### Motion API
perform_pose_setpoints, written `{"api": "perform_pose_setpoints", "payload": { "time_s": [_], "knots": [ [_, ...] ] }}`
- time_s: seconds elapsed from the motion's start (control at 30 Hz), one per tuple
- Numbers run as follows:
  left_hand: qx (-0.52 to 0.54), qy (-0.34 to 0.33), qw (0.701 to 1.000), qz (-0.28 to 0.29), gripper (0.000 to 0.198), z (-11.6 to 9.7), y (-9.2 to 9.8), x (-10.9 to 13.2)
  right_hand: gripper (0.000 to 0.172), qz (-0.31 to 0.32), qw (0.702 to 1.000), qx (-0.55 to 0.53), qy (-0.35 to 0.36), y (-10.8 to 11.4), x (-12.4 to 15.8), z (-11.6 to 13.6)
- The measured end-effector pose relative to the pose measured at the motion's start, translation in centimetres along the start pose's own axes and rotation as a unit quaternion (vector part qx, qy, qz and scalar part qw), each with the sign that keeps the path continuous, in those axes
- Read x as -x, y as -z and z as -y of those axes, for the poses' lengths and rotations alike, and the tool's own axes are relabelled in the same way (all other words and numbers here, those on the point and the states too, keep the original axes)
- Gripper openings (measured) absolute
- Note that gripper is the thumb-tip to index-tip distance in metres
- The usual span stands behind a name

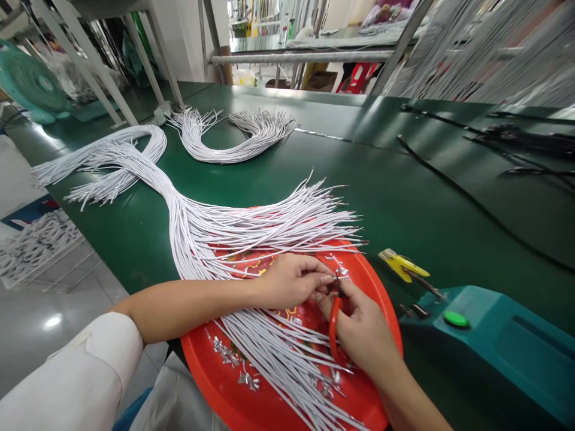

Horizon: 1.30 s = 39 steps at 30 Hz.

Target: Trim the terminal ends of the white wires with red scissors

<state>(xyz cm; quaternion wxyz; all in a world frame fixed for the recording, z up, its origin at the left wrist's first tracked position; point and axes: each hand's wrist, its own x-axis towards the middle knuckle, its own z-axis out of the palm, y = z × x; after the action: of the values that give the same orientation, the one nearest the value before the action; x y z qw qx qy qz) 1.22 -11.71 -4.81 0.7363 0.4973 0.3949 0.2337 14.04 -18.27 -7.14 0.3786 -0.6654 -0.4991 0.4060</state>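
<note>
My left hand (pixel 294 278) pinches the end of a white wire over a round red tray (pixel 381 296). In my right hand (pixel 368 329) are small scissors (pixel 333 326) with red handles and dark blades, which meet the wire end at my left fingertips. A thick bundle of white wires (pixel 197 218) drapes across the tray, split into a part beyond my left forearm and a part below it. Small shiny silver scraps (pixel 227 353) lie scattered on the tray. My fingers partly hide the wire end.
Another curved wire bundle (pixel 224 154) lies farther back on the green table (pixel 359 173). At right stand a teal machine (pixel 507 335) with a green button and a yellow-handled tool (pixel 402 264). Black cables (pixel 476 209) cross the right side; a teal fan (pixel 31 81) stands left.
</note>
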Motion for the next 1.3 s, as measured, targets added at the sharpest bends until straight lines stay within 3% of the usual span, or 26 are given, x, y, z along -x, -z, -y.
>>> {"api": "perform_pose_setpoints", "payload": {
  "time_s": [0.3,0.47,0.53,0.7,0.77,0.87,0.97,1.17,1.3],
  "knots": [
    [-0.06,-0.051,0.997,0.001,0.009,0.6,0.3,-0.1,0.033,0.038,0.996,-0.082,-0.021,-0.1,-0.3,0.1],
    [-0.078,-0.037,0.995,-0.042,0.012,-0.3,0.4,0.0,0.035,0.051,0.993,-0.092,-0.048,0.0,-0.2,0.0],
    [-0.084,-0.032,0.994,-0.057,0.012,-0.4,0.4,-0.1,0.033,0.016,0.995,-0.094,-0.04,0.1,-0.2,0.0],
    [-0.105,0.001,0.994,-0.035,0.017,0.0,0.5,-0.3,0.03,-0.197,0.97,-0.141,0.03,0.0,-0.2,0.2],
    [-0.127,-0.001,0.992,-0.02,0.02,0.4,0.6,-0.3,0.031,-0.215,0.964,-0.142,0.061,-0.2,-0.2,0.1],
    [-0.156,-0.004,0.988,-0.009,0.024,0.7,0.7,-0.4,0.027,-0.22,0.969,-0.055,0.099,-0.1,0.1,-0.3],
    [-0.197,-0.001,0.98,-0.01,0.025,0.7,0.8,-0.3,0.017,-0.225,0.955,0.127,0.144,0.5,0.2,-0.7],
    [-0.358,-0.051,0.932,-0.003,0.022,0.5,0.8,-0.3,0.025,-0.128,0.857,0.393,0.308,1.5,0.0,-1.3],
    [-0.477,-0.146,0.866,0.041,0.023,0.8,1.1,-0.2,0.023,-0.145,0.827,0.451,0.302,1.1,0.2,-1.4]
  ]
}}
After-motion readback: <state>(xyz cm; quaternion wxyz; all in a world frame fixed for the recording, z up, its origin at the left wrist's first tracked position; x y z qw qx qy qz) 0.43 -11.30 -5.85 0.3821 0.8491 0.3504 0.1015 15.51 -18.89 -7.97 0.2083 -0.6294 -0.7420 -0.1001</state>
